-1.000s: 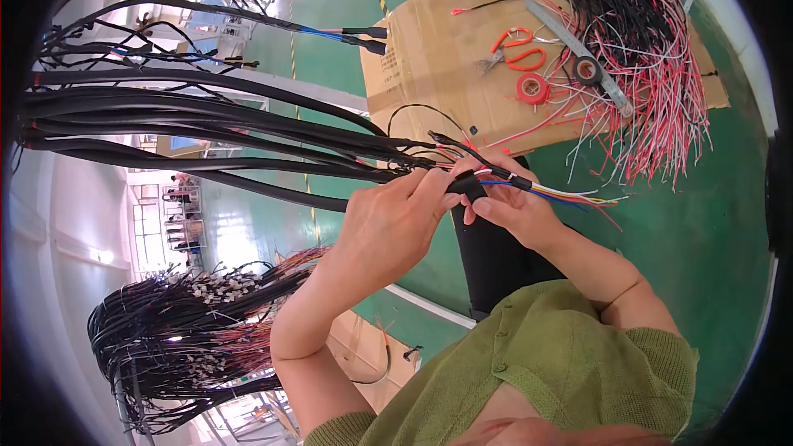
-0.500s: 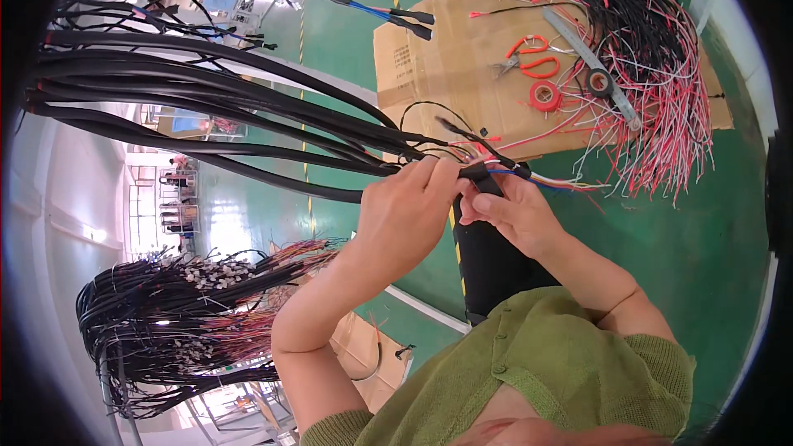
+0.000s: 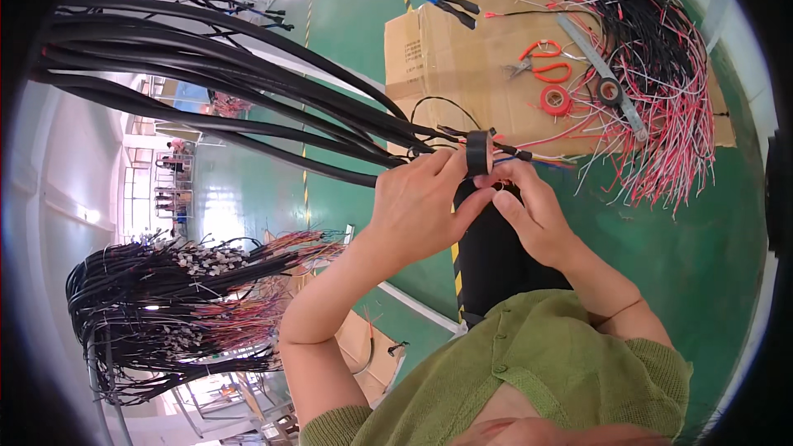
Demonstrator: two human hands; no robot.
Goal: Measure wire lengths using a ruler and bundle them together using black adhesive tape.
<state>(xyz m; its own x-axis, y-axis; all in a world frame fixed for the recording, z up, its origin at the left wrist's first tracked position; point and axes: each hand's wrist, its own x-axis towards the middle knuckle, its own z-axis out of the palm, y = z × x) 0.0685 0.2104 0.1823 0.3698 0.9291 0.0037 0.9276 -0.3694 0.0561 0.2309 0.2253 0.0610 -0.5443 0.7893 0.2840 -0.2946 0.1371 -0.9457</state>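
A roll of black tape (image 3: 478, 154) stands on edge between my two hands, against the cable end. My left hand (image 3: 417, 202) is closed round the end of a black cable (image 3: 343, 176), its thumb reaching toward my right hand. My right hand (image 3: 529, 211) is closed, fingertips at the lower edge of the roll and thumb bent beneath; the exact hold is partly hidden. Past the roll, thin coloured wires with a black sleeve (image 3: 519, 154) stick out to the right. Several more thick black cables (image 3: 248, 74) run in from the left, their ends beside my left fingers.
Beyond my hands, a cardboard sheet (image 3: 462, 49) carries orange-handled cutters (image 3: 549, 73), a red tape roll (image 3: 555, 100), a metal ruler (image 3: 591, 54), another black tape roll (image 3: 610, 92) and a pile of red, white and black wires (image 3: 661, 74). Cable bundles (image 3: 182, 314) hang at lower left.
The black tape roll has swung from below the cable to upright beside my left fingers. My left thumb has come out toward my right hand, and the view has shifted slightly.
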